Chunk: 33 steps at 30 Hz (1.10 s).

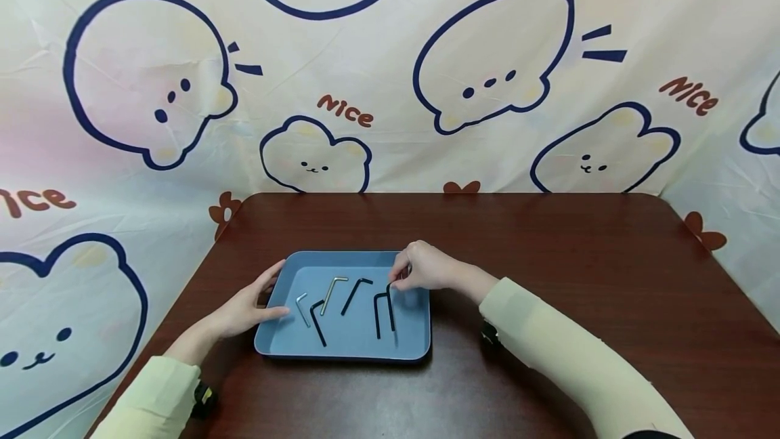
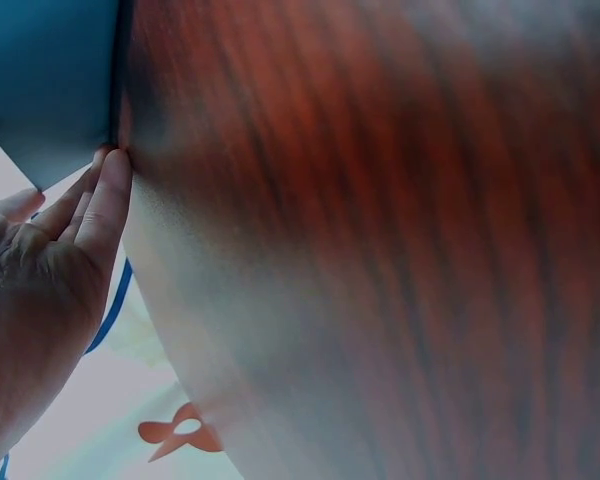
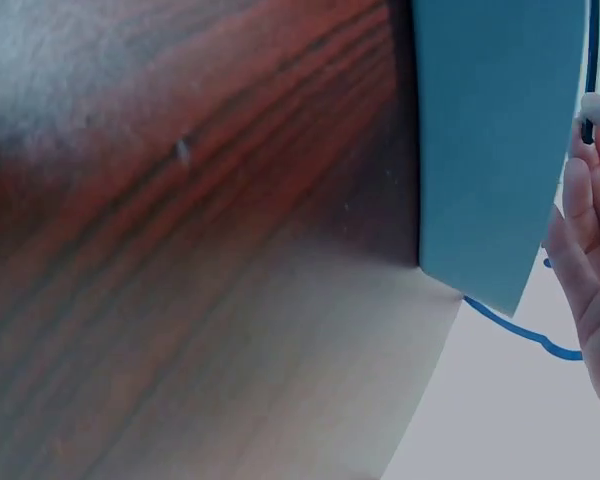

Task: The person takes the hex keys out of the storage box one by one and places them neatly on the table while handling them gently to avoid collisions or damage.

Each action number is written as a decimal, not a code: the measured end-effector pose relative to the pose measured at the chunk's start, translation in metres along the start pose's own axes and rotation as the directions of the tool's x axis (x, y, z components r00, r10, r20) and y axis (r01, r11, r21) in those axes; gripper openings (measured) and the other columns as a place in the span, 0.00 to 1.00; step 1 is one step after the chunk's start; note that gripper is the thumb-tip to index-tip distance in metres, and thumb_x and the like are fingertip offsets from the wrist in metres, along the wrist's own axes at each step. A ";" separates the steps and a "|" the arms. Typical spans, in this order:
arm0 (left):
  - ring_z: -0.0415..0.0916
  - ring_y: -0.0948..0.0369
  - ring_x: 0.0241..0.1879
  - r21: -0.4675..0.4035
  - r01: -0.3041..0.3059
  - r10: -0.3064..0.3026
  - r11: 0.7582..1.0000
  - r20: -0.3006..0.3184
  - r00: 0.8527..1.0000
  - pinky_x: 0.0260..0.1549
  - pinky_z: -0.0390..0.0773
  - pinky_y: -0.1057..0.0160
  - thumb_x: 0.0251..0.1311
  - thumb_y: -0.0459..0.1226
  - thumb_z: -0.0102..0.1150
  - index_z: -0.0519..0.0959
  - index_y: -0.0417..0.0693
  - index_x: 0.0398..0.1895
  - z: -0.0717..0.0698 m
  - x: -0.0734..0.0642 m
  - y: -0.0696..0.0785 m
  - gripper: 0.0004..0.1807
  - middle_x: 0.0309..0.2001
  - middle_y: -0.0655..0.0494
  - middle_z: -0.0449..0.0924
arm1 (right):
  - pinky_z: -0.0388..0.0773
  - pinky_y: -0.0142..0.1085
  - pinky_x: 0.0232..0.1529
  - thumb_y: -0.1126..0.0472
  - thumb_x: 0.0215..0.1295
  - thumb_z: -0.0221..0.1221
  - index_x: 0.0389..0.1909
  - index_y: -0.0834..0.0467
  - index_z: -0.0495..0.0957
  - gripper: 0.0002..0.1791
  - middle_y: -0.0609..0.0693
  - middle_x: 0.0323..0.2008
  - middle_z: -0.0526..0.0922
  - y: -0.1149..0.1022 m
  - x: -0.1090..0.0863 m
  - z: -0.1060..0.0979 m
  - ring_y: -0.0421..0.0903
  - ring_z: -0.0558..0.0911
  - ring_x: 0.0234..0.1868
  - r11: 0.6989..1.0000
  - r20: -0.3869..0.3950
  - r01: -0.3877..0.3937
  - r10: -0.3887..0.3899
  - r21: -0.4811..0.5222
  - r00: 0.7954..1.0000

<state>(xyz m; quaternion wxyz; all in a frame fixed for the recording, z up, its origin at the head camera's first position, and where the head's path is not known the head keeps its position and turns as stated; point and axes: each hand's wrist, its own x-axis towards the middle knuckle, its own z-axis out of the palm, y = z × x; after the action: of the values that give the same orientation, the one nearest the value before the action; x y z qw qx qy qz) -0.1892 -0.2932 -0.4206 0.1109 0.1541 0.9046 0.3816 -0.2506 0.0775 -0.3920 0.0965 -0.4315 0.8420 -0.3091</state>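
The right hand (image 1: pixel 434 268) is pinching a black bent key (image 1: pixel 391 311) by its top, over the blue tray (image 1: pixel 341 344). The left hand (image 1: pixel 244 309), fingers straight, is touching the tray's edge, maybe keeping it still.

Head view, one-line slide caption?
Right hand pinching a black hex key, left hand gripping the edge of a blue tray.
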 end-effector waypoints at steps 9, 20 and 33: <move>0.60 0.35 0.63 -0.003 0.003 -0.003 1.000 0.005 1.000 0.54 0.69 0.38 0.59 0.40 0.68 0.43 0.42 0.77 0.000 -0.001 0.001 0.52 0.67 0.28 0.58 | 0.78 0.31 0.30 0.65 0.59 0.67 0.36 0.57 0.89 0.05 0.38 0.27 0.82 0.003 -0.005 -0.009 0.38 0.76 0.29 0.999 -0.016 -0.008 0.009 0.034 1.000; 0.60 0.35 0.63 0.008 0.008 -0.008 1.000 0.005 1.000 0.54 0.69 0.38 0.58 0.41 0.68 0.43 0.44 0.77 0.000 0.001 0.000 0.52 0.66 0.29 0.59 | 0.79 0.34 0.31 0.66 0.59 0.68 0.35 0.56 0.88 0.05 0.41 0.29 0.84 0.010 -0.014 -0.030 0.41 0.78 0.30 0.990 -0.051 -0.052 0.059 0.134 0.997; 0.60 0.34 0.63 0.007 0.005 -0.005 1.000 0.008 1.000 0.54 0.69 0.37 0.58 0.41 0.68 0.43 0.43 0.77 -0.001 0.001 0.000 0.52 0.66 0.28 0.58 | 0.80 0.37 0.34 0.63 0.60 0.68 0.36 0.54 0.88 0.05 0.42 0.32 0.85 0.021 -0.027 -0.050 0.45 0.79 0.32 0.981 -0.048 -0.137 0.144 0.141 0.988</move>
<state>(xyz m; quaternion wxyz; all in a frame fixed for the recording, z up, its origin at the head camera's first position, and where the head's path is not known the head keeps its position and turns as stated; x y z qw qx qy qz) -0.1903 -0.2932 -0.4201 0.1150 0.1540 0.9058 0.3776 -0.2696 0.1297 -0.3685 0.1230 -0.3541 0.8497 -0.3709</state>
